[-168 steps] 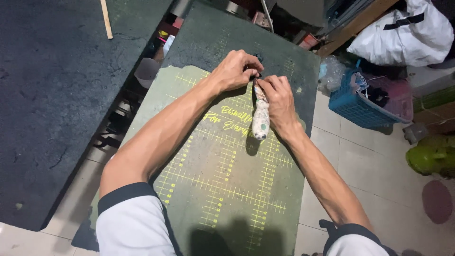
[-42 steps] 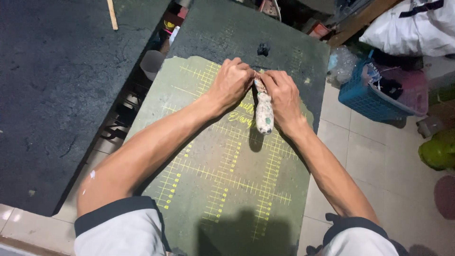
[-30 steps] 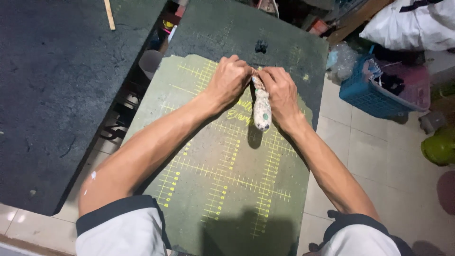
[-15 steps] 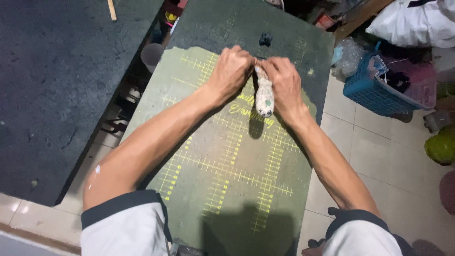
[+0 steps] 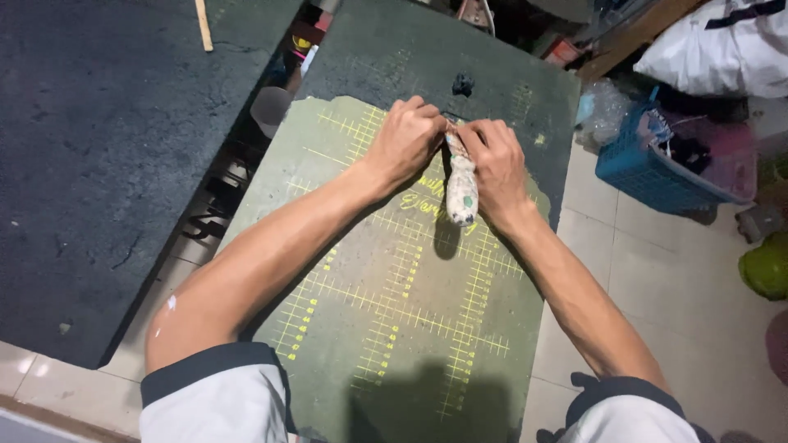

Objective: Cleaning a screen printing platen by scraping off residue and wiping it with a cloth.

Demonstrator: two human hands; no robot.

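A worn green cutting mat [image 5: 386,328] covers the dark table [image 5: 509,74], a blue basket [image 5: 657,164] at three o'clock. At twelve o'clock on the mat, the left hand [image 5: 406,143] and right hand [image 5: 497,168] close around a small white cloth roll [image 5: 461,184] — it could unravel should either grip slacken.

- Top end of the pale cloth roll [image 5: 461,182] hidden under the fingers [image 5: 480,139] of both hands.
- Small dark lump [image 5: 464,83] on the worktop [image 5: 394,49]: too small to tell.
- White bag [image 5: 714,49] cut by top edge.
- Basket [image 5: 648,168] contents unclear.
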